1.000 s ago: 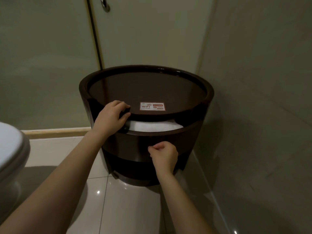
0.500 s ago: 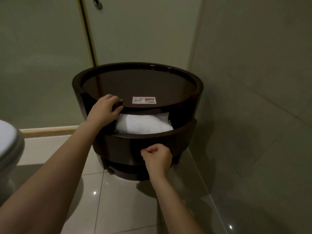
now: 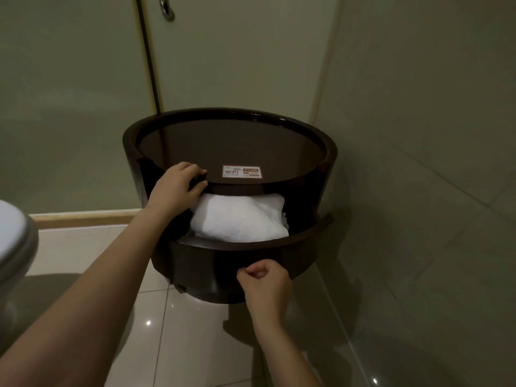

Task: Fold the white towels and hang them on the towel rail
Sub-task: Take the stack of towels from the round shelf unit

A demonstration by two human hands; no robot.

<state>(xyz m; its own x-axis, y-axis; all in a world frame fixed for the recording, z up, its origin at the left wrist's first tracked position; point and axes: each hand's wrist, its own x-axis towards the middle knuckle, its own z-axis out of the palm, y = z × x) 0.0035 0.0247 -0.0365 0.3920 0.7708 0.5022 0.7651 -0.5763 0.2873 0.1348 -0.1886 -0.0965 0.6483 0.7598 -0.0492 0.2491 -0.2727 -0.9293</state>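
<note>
Grips cabinet (image 3: 231,146) top edge with left hand (image 3: 176,189) fingers, pinches open drawer (image 3: 206,261) front with right hand (image 3: 265,284) fingers, white towel (image 3: 240,216) lying inside.

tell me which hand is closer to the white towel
Left. The left hand grips the tabletop edge, right beside the white towel; the right hand pinches at the drawer front, below it, farther off.

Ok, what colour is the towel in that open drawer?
White, no pattern: the towel shows best in the head view, inside the dark drawer.
</note>
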